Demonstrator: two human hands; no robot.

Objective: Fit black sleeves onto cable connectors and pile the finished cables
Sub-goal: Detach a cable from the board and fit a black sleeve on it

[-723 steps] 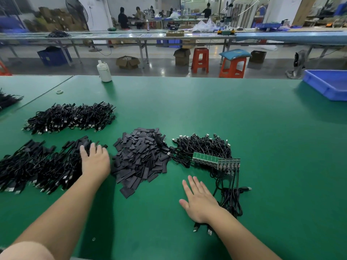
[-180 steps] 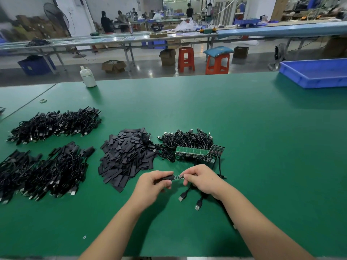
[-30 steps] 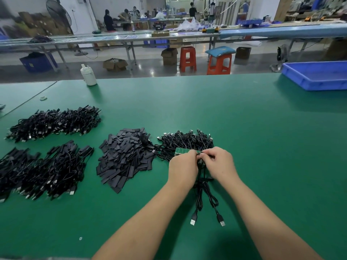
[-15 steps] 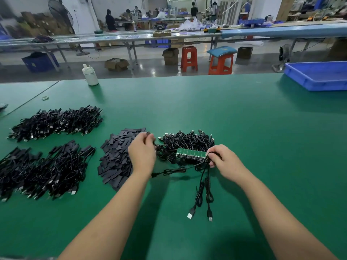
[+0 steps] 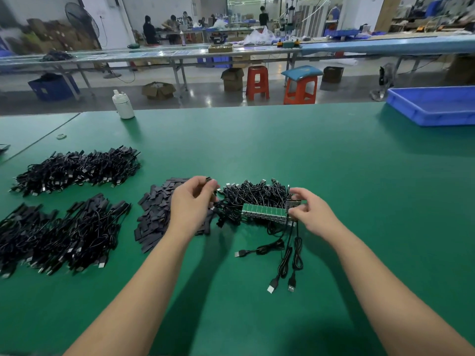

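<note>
My left hand (image 5: pixel 191 202) pinches a black sleeve (image 5: pixel 208 179) between thumb and fingertips, lifted just above the heap of flat black sleeves (image 5: pixel 154 217). My right hand (image 5: pixel 309 213) pinches the right end of a green strip of connector boards (image 5: pixel 264 211), where a cable joins it. Behind the strip lies a tangle of unsleeved black cables (image 5: pixel 253 197). Three cables (image 5: pixel 285 260) trail from the strip toward me, their USB plugs lying on the mat. Piles of black cables lie at the left (image 5: pixel 74 169) and near left (image 5: pixel 59 233).
The green mat (image 5: pixel 334 176) covers the table. A white bottle (image 5: pixel 122 105) stands at the far edge, and a blue tray (image 5: pixel 434 105) sits at the far right. A small ring (image 5: pixel 61 136) lies at the far left. Beyond are stools, benches and seated people.
My left hand has lifted off the sleeve heap with one sleeve pinched and moved right. One cable now lies loose in front of the strip. My right hand stays at the strip's right end.
</note>
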